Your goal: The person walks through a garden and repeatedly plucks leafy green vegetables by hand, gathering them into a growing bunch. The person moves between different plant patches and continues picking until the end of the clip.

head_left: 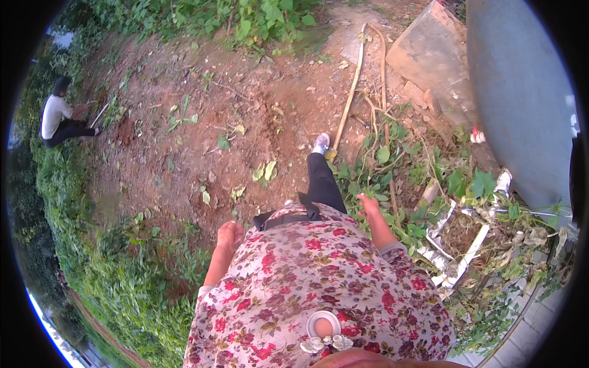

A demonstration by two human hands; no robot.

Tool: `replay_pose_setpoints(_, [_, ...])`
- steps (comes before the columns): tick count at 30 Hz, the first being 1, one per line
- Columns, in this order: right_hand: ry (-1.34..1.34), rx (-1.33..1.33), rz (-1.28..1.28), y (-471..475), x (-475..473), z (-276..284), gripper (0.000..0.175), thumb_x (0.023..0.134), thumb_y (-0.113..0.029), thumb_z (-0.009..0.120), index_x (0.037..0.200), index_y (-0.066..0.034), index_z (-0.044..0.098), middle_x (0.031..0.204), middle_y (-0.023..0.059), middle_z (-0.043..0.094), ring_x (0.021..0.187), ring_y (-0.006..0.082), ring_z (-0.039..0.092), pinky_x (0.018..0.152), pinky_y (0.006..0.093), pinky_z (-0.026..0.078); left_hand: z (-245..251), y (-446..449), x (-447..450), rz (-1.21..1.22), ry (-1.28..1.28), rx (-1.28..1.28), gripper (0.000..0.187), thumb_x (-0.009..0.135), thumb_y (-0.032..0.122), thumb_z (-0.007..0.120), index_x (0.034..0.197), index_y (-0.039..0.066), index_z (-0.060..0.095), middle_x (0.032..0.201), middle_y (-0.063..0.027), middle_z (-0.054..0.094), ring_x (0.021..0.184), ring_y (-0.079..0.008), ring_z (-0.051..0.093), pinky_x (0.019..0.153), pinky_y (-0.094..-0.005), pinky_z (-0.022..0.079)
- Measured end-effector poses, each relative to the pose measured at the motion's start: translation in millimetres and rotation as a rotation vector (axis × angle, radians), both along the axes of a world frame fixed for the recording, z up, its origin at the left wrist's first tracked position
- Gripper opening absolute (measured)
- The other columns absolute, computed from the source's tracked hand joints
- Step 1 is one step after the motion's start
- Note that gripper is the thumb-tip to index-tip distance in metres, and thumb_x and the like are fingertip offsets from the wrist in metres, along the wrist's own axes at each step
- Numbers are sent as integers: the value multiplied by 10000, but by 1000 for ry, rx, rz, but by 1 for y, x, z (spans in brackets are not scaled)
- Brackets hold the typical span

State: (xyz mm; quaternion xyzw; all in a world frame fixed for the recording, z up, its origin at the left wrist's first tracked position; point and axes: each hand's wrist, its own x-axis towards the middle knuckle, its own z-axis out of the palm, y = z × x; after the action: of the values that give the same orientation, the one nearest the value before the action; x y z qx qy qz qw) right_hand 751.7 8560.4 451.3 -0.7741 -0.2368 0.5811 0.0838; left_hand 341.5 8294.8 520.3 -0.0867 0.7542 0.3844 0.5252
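My left hand (pixel 229 233) hangs beside the flowered shirt, its fingers loosely curled, with bare soil under it; whether it holds anything cannot be told. On the other side, my right hand (pixel 368 204) is held out over green vines, fingers apart and nothing seen in it. One shoe (pixel 321 142) is stepping on the reddish soil (pixel 285 110), close to the lower end of a long pale wooden pole (pixel 351 92). A second, browner pole (pixel 383 64) lies beside it, the two meeting near their far ends. Pulled leaves (pixel 265 171) are scattered over the soil.
A large concrete block (pixel 432 55) and a big grey curved surface (pixel 520 92) stand at the right. Below them are vines, dry stems and a broken white frame (pixel 470 250). A co-worker (pixel 60 115) crouches at the far left with a long-handled tool (pixel 99 115). Dense plants (pixel 115 276) border the soil.
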Motion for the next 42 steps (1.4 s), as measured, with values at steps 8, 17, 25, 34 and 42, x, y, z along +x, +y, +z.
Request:
replay_pose_setpoints(8, [268,324,298,325,-129,58,257,839,-276,570,1026,-99,583,746,49,550,603,134,507,469,306,448,39,479,18,-390,-187,393,444,874,300,521,1186,-6,442,1050,-105,579,902,-196,582,719,-283,486])
replay_pose_setpoints(17, [364,681,848,534,-235,140,500,757,-44,536,1240,-69,413,1108,159,557,1045,238,545,869,323,431,95,756,45,-300,-607,429,296,848,294,572,1054,82,554,1000,-48,576,889,-179,572,788,-357,474])
replay_pose_setpoints(25, [375,643,852,586,-279,171,525,788,-128,549,1283,-112,376,1172,175,527,1090,248,520,892,340,421,95,808,1,-161,-480,418,224,900,192,467,1033,35,554,933,-53,581,816,-156,571,717,-319,485])
replay_pose_setpoints(34, [237,334,678,835,-317,160,219,851,-213,518,968,-52,610,651,26,597,512,104,522,503,261,444,103,1025,-180,125,-364,489,133,909,168,414,943,59,483,792,-81,545,705,-236,538,639,-402,481])
replay_pose_setpoints(42, [213,359,377,927,-325,155,213,854,-200,496,818,-34,625,642,42,607,483,93,530,450,232,432,111,1109,-255,172,-299,311,128,899,175,413,940,77,484,790,-86,553,711,-240,529,610,-416,477])
